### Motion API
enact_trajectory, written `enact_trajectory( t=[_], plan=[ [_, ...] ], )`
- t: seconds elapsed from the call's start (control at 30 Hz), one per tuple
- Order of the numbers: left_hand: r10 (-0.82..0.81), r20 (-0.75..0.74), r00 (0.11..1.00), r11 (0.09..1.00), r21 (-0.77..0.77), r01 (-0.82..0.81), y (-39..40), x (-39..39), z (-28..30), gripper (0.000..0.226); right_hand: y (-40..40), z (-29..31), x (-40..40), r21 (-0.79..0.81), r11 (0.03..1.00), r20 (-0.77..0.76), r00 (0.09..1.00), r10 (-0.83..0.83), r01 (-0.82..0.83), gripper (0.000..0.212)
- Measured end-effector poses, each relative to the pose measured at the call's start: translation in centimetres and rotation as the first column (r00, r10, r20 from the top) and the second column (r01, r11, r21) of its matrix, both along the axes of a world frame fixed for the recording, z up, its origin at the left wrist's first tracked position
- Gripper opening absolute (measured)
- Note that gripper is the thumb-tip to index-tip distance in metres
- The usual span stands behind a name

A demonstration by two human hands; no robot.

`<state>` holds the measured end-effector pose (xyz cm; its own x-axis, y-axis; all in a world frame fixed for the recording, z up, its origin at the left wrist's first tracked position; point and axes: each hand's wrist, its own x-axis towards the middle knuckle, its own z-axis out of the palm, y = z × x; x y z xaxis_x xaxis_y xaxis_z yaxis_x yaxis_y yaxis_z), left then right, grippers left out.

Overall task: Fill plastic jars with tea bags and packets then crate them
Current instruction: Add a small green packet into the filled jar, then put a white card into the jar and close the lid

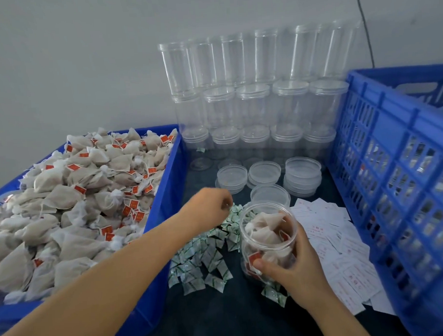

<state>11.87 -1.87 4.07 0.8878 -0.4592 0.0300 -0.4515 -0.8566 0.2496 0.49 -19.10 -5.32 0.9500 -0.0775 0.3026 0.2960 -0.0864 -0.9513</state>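
Status: my right hand point(293, 263) is wrapped round the open jar point(268, 238) standing on the dark table point(237, 317), fingers and thumb curled on its wall. Jar looks about full of tea bags, no lid on it yet. My left hand point(209, 206) is over the pile of green-and-white packets point(206, 255) just left of the jar, fingers curled down at the top of the heap; probably pinching one packet, but the fingertips are too blurred to be sure. So on this jar: bags in, packet pending, then a lid from the lid stacks point(303, 175) behind it. The white slips point(346, 259) to the right may go in too, I can't tell. Supply is not the limit: the blue tray point(165, 195) on the left is heaped with tea bags point(64, 200), and the empty jars point(250, 103) stand stacked in rows by the wall. The blue crate point(393, 185) on the right seems to hold something behind its lattice. Most of the batch is left.
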Motion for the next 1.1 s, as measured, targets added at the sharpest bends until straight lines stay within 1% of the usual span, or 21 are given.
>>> enact_trajectory(
  t=[0.07, 0.1, 0.13, 0.17, 0.2, 0.23, 0.3, 0.37, 0.47, 0.63, 0.7, 0.77, 0.8, 0.83, 0.9, 0.93, 0.97, 1.0, 1.03, 1.07, 1.1],
  plan=[
    [0.030, 0.002, 1.000, 0.971, -0.236, -0.029, 0.4, -0.5, 2.2, 0.015, 0.1, 0.0, 0.0, 0.005, 1.000, 0.001, 1.000, 0.007, -0.007, 0.081],
    [0.030, 0.028, 0.999, 0.940, -0.341, -0.018, 0.4, -1.1, 3.3, 0.014, 0.1, 0.0, 0.0, 0.003, 1.000, -0.001, 1.000, 0.008, -0.008, 0.081],
    [0.011, 0.094, 0.995, 0.907, -0.420, 0.029, 0.4, -1.8, 4.2, 0.014, 0.2, 0.1, 0.1, -0.001, 1.000, -0.006, 1.000, 0.009, -0.009, 0.082],
    [-0.023, 0.187, 0.982, 0.884, -0.456, 0.108, 0.3, -2.7, 5.1, 0.014, 0.2, 0.1, 0.1, -0.006, 1.000, -0.009, 1.000, 0.010, -0.010, 0.083],
    [-0.069, 0.274, 0.959, 0.873, -0.449, 0.191, 0.2, -3.7, 5.6, 0.014, 0.2, 0.1, 0.1, -0.008, 1.000, -0.009, 1.000, 0.013, -0.013, 0.084],
    [-0.119, 0.333, 0.935, 0.875, -0.409, 0.258, -0.1, -4.7, 6.0, 0.014, 0.2, 0.0, 0.2, -0.007, 1.000, -0.008, 1.000, 0.016, -0.016, 0.084],
    [-0.209, 0.363, 0.908, 0.912, -0.263, 0.315, -0.8, -6.4, 6.0, 0.010, 0.2, 0.0, 0.2, 0.002, 1.000, -0.006, 1.000, 0.021, -0.021, 0.084],
    [-0.250, 0.350, 0.903, 0.945, -0.115, 0.307, -1.5, -7.4, 5.6, 0.011, 0.3, 0.0, 0.2, 0.010, 1.000, 0.002, 1.000, 0.026, -0.026, 0.082],
    [-0.275, 0.318, 0.907, 0.960, 0.043, 0.276, -2.7, -7.8, 4.9, 0.019, 0.2, 0.1, 0.1, 0.016, 1.000, 0.004, 1.000, 0.017, -0.018, 0.079],
    [-0.385, 0.347, 0.855, 0.908, 0.309, 0.283, -3.7, -7.6, 4.1, 0.022, 0.1, -0.3, 0.1, 0.027, 1.000, 0.002, 1.000, -0.002, 0.002, 0.081],
    [-0.418, 0.354, 0.837, 0.884, 0.372, 0.284, -4.0, -7.5, 3.9, 0.022, 0.2, -0.2, 0.1, 0.018, 1.000, 0.006, 1.000, 0.001, -0.001, 0.078],
    [-0.429, 0.326, 0.842, 0.875, 0.381, 0.299, -4.2, -7.4, 4.1, 0.022, 0.2, -0.1, 0.1, 0.011, 1.000, 0.013, 1.000, -0.003, 0.003, 0.074],
    [-0.413, 0.304, 0.859, 0.888, 0.346, 0.305, -4.3, -7.3, 4.2, 0.024, 0.2, 0.0, 0.0, 0.015, 1.000, 0.015, 1.000, -0.005, 0.004, 0.074],
    [-0.379, 0.277, 0.883, 0.912, 0.271, 0.306, -4.3, -7.2, 4.5, 0.028, 0.2, 0.0, 0.0, 0.022, 1.000, 0.013, 1.000, -0.003, 0.003, 0.075],
    [-0.285, 0.217, 0.934, 0.958, 0.029, 0.286, -4.2, -6.9, 5.2, 0.035, 0.2, 0.2, 0.0, 0.044, 0.999, -0.001, 1.000, 0.007, -0.007, 0.079],
    [-0.232, 0.195, 0.953, 0.959, -0.122, 0.258, -4.0, -6.7, 5.5, 0.036, 0.2, 0.2, 0.0, 0.057, 0.998, -0.006, 1.000, 0.011, -0.010, 0.081],
    [-0.165, 0.177, 0.970, 0.932, -0.294, 0.212, -3.9, -6.4, 5.8, 0.034, 0.0, 0.3, -0.1, 0.064, 0.998, -0.009, 1.000, 0.008, -0.008, 0.082],
    [-0.087, 0.155, 0.984, 0.873, -0.464, 0.151, -3.8, -5.9, 5.8, 0.031, -0.1, 0.4, -0.1, 0.066, 0.998, -0.010, 1.000, 0.002, -0.001, 0.083],
    [-0.009, 0.116, 0.993, 0.799, -0.597, 0.077, -3.8, -5.3, 5.6, 0.025, -0.3, 0.6, -0.2, 0.069, 0.998, -0.009, 1.000, -0.006, 0.007, 0.086],
    [0.054, 0.058, 0.997, 0.734, -0.679, 0.000, -4.0, -4.7, 5.1, 0.021, -0.6, 0.8, -0.4, 0.075, 0.997, -0.007, 1.000, -0.016, 0.016, 0.088],
    [0.090, -0.009, 0.996, 0.698, -0.713, -0.070, -4.2, -4.1, 4.4, 0.017, -1.0, 0.9, -0.7, 0.081, 0.996, -0.001, 1.000, -0.030, 0.030, 0.090]
  ],
)
